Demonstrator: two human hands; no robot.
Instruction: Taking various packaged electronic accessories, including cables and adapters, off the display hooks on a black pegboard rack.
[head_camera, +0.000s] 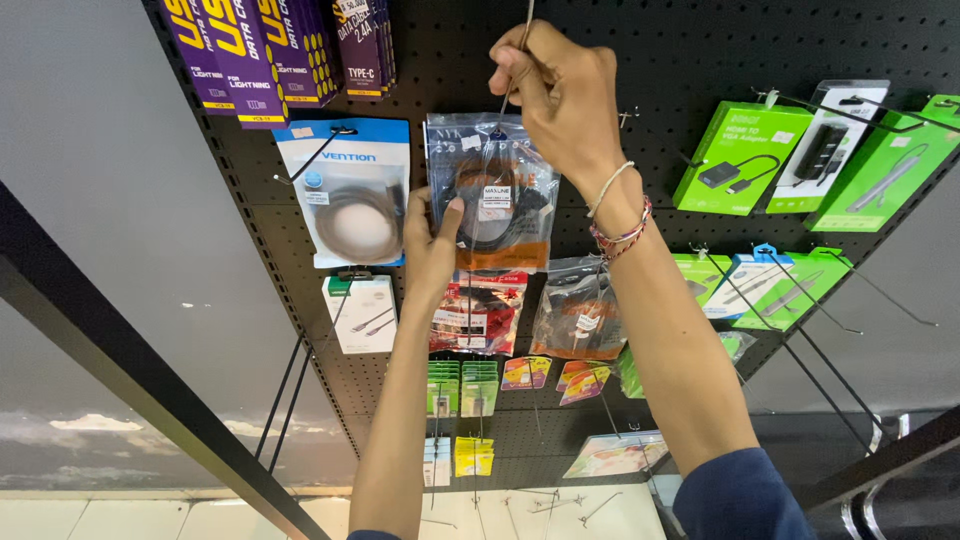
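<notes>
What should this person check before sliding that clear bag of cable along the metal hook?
1. Left hand grips the clear cable bag by its edge: ok.
2. Right hand pinches the metal hook: ok.
3. Bag's hang hole sits on the hook: cannot tell, fingers hide it.
4. Neighbouring blue-and-white cable pack is apart from the bag: ok.
5. Red bag below hangs apart from the clear bag: not ok, the clear bag overlaps its top.
</notes>
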